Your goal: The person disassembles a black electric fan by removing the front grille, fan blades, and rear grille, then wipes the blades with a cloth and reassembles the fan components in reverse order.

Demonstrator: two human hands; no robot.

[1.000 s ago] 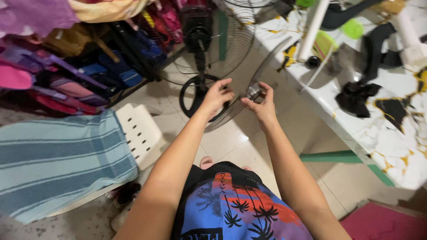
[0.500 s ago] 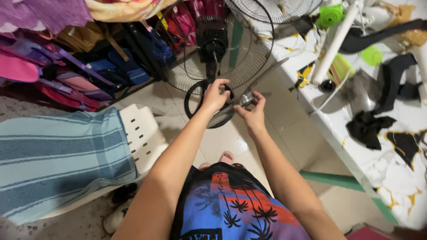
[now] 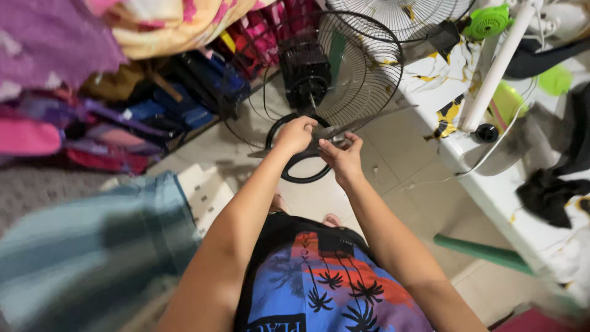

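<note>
The wire fan guard stands on the floor, far centre, black motor at its hub. It looks light, springy and easily bent; best held by the rim. The left hand is curled on the guard's lower rim; the right hand pinches something small, too blurred to name.

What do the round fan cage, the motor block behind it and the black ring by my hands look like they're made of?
Fan cage: thin dark wire, probably painted or coated metal, judging by the fine radiating spokes.
Motor block: matte black housing, probably plastic, with ribbed vents.
Black ring: smooth black band; plastic or coated metal, unclear.
</note>
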